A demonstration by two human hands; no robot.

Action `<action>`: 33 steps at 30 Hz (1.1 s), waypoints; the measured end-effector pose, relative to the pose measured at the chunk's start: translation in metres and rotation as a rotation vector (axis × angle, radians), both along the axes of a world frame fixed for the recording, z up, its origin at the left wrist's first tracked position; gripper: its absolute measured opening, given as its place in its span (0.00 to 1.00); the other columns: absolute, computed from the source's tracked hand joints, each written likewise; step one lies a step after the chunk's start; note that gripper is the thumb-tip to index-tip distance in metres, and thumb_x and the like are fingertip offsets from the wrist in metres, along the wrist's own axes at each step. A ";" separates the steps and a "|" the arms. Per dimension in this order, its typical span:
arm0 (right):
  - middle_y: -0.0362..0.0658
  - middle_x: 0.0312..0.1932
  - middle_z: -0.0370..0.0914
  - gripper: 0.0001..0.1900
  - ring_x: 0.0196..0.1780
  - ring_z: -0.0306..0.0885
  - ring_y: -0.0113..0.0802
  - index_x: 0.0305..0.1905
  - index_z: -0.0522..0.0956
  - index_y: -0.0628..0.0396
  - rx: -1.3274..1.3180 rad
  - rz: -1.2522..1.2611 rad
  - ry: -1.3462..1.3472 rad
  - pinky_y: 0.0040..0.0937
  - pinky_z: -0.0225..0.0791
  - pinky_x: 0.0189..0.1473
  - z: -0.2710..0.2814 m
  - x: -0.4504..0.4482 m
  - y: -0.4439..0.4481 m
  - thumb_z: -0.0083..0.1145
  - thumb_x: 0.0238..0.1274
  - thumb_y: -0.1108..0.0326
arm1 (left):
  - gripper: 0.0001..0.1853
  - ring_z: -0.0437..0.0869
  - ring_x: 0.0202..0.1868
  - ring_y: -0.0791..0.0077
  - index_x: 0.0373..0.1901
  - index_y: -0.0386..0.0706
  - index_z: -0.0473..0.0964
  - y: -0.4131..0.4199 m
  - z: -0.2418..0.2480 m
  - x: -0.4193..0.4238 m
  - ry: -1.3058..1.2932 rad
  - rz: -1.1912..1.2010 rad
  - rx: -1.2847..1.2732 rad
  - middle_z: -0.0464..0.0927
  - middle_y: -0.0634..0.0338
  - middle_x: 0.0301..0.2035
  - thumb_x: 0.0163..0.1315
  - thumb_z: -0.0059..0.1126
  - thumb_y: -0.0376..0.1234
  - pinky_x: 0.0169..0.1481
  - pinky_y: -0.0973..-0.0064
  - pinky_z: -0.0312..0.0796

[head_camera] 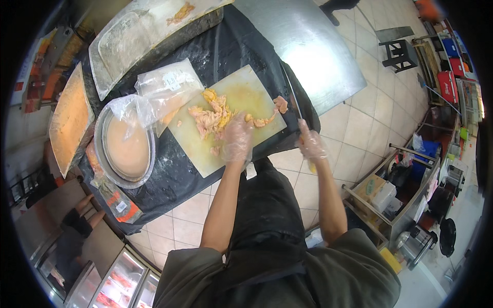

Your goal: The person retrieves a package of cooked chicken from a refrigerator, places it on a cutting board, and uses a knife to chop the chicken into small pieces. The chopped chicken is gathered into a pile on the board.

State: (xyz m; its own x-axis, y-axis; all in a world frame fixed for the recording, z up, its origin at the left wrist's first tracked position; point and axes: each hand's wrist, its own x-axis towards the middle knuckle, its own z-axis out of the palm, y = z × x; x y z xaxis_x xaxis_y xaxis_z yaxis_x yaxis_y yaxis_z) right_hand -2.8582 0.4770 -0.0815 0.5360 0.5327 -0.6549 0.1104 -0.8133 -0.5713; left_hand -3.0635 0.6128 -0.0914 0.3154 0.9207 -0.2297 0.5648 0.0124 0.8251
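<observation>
A white cutting board (pixel 246 82) lies aslant on a table covered in black plastic sheeting (pixel 169 192). On it is a heap of raw, pale pink and yellow chicken pieces (pixel 210 119), probably skin and fat. My left hand (pixel 238 136), in a clear plastic glove, rests at the right side of the heap, its fingertips by a strip of the meat (pixel 264 121). Past the board's right edge, my gloved right hand (pixel 311 144) grips a long-bladed knife (pixel 293 92); its handle is mostly hidden in my fist, and the blade points away from me.
Left of the board stand a metal bowl (pixel 152 169) of pale, cloudy contents and a clear plastic bag (pixel 169 81). Large trays (pixel 127 38) line the far side, one with a meat scrap (pixel 181 13). A steel table (pixel 308 46) adjoins at the right. Another person (pixel 71 246) is at lower left.
</observation>
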 end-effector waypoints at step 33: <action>0.62 0.29 0.81 0.48 0.39 0.82 0.57 0.33 0.83 0.69 -0.220 0.161 0.247 0.51 0.70 0.49 0.039 -0.059 -0.002 0.31 0.75 0.27 | 0.25 0.72 0.69 0.41 0.66 0.31 0.72 -0.007 -0.033 0.032 0.070 0.005 0.437 0.73 0.38 0.66 0.77 0.48 0.40 0.74 0.53 0.64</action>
